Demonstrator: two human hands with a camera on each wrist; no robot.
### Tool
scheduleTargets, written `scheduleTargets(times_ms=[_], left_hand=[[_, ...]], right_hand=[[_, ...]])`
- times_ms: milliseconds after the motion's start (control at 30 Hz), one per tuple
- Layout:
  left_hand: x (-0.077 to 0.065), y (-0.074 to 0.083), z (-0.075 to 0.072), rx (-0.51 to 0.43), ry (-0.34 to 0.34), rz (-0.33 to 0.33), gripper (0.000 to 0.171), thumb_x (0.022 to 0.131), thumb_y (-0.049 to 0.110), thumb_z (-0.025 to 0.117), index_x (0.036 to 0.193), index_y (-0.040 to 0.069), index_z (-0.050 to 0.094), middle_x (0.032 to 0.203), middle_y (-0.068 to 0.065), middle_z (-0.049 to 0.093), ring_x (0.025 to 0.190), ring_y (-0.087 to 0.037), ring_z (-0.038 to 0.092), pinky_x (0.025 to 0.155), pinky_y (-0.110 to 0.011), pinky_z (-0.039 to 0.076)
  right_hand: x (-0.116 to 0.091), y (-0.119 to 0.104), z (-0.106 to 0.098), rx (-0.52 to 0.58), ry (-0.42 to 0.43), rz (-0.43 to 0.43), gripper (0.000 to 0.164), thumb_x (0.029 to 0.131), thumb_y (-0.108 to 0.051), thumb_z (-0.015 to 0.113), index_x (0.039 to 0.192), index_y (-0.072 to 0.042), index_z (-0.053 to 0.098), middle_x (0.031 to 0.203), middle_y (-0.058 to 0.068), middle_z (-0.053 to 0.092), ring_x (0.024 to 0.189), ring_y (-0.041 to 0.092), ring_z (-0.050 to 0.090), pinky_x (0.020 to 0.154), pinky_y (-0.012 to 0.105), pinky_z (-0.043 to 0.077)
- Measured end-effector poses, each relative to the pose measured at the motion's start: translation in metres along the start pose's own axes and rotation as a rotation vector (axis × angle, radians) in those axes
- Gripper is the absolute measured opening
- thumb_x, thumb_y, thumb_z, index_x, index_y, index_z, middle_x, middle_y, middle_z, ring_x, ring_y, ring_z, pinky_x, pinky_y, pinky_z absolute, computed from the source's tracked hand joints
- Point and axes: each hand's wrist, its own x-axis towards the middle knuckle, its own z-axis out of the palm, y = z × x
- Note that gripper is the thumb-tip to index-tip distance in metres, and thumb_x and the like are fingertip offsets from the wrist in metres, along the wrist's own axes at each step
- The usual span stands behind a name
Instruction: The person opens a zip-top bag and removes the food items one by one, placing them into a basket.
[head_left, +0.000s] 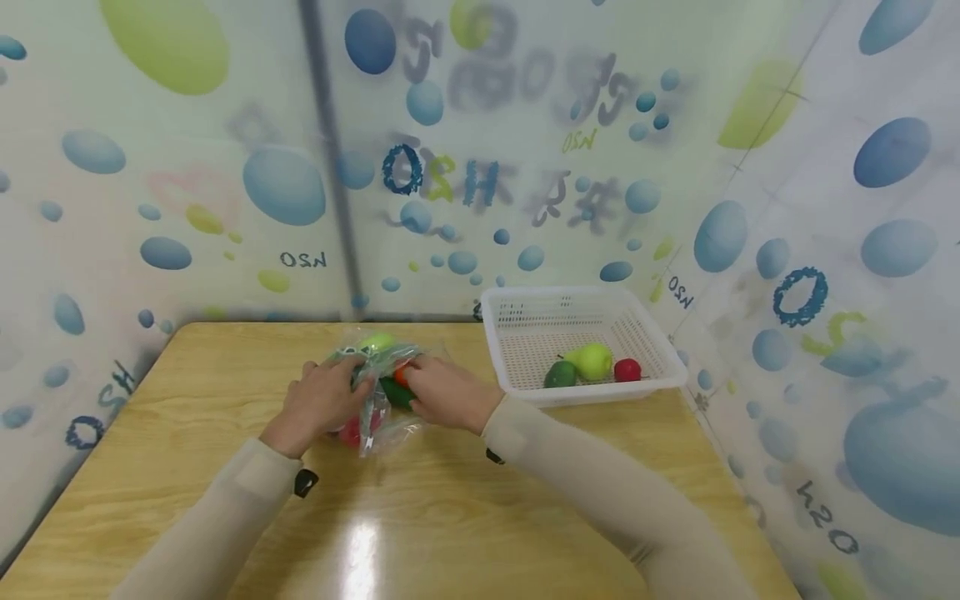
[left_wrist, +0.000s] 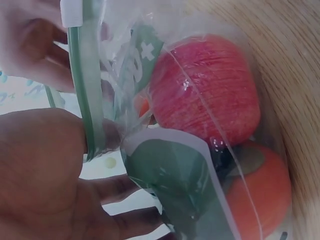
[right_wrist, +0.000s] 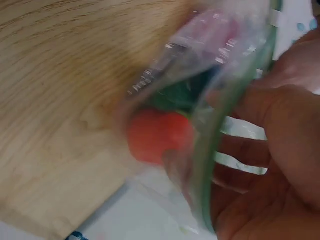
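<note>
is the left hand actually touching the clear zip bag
Touching. In the left wrist view, the left hand has its thumb right behind the green zip strip and its fingers up against the clear zip bag.

1. Bag (left_wrist: 172,172): clear plastic, green strip, green printed panel; I log it on the desk (head_left: 465,500), pinched by the left grip (head_left: 318,404), right grip (head_left: 450,392) at its mouth.
2. Red fruit (left_wrist: 205,90): streaked, inside.
3. Orange fruit (left_wrist: 265,190): rounded, beside the red.
4. Dark-green item (head_left: 397,393): inside, partly hidden.
5. Light-green item (head_left: 377,342): far side.
</note>
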Motion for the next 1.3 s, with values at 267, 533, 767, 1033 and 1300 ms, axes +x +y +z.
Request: scheduleTargets(times_ms=[267, 533, 767, 1033, 1300], left_hand=[[0.0, 0.002, -0.002, 0.002, -0.009, 0.004, 0.06, 0.121, 0.037, 0.054, 0.17, 0.002, 0.053, 0.163, -0.035, 0.064, 0.128, -0.057, 0.061, 0.102, -0.08, 0.055], [0.003, 0.001, 0.0, 0.002, -0.014, 0.006, 0.057, 0.121, 0.033, 0.053, 0.169, 0.002, 0.055, 0.162, -0.034, 0.065, 0.125, -0.055, 0.061, 0.102, -0.08, 0.056], [0.004, 0.002, -0.002, -0.003, -0.023, 0.005, 0.058, 0.121, 0.034, 0.055, 0.169, 0.002, 0.054, 0.161, -0.034, 0.065, 0.121, -0.052, 0.059, 0.1, -0.076, 0.056], [0.002, 0.003, -0.003, -0.002, -0.019, 0.011, 0.057, 0.121, 0.034, 0.053, 0.168, 0.003, 0.056, 0.162, -0.033, 0.066, 0.122, -0.052, 0.059, 0.098, -0.076, 0.055], [0.0, 0.005, -0.001, -0.002, -0.012, 0.021, 0.058, 0.121, 0.035, 0.053, 0.169, 0.003, 0.056, 0.162, -0.032, 0.065, 0.123, -0.053, 0.059, 0.1, -0.078, 0.055]], right_hand=[[0.019, -0.003, 0.017, -0.19, -0.066, 0.1, 0.065, 0.115, -0.035, 0.074, 0.17, -0.007, 0.053, 0.169, 0.019, 0.061, 0.144, 0.035, 0.07, 0.129, 0.046, 0.055], [0.028, -0.004, 0.016, -0.214, -0.113, 0.138, 0.07, 0.113, -0.029, 0.077, 0.174, -0.01, 0.049, 0.172, 0.018, 0.06, 0.156, 0.036, 0.063, 0.134, 0.049, 0.05], [0.026, 0.0, 0.018, -0.159, -0.166, 0.201, 0.067, 0.111, -0.024, 0.081, 0.173, -0.019, 0.055, 0.16, 0.02, 0.067, 0.141, 0.041, 0.071, 0.118, 0.051, 0.063], [0.024, 0.002, 0.02, -0.138, -0.123, 0.127, 0.035, 0.111, -0.019, 0.082, 0.145, -0.015, 0.073, 0.139, 0.008, 0.082, 0.127, 0.024, 0.078, 0.112, 0.044, 0.065], [0.019, 0.005, 0.019, -0.055, -0.066, 0.106, 0.027, 0.108, -0.009, 0.083, 0.134, -0.014, 0.082, 0.125, 0.006, 0.087, 0.112, 0.021, 0.084, 0.099, 0.034, 0.069]])
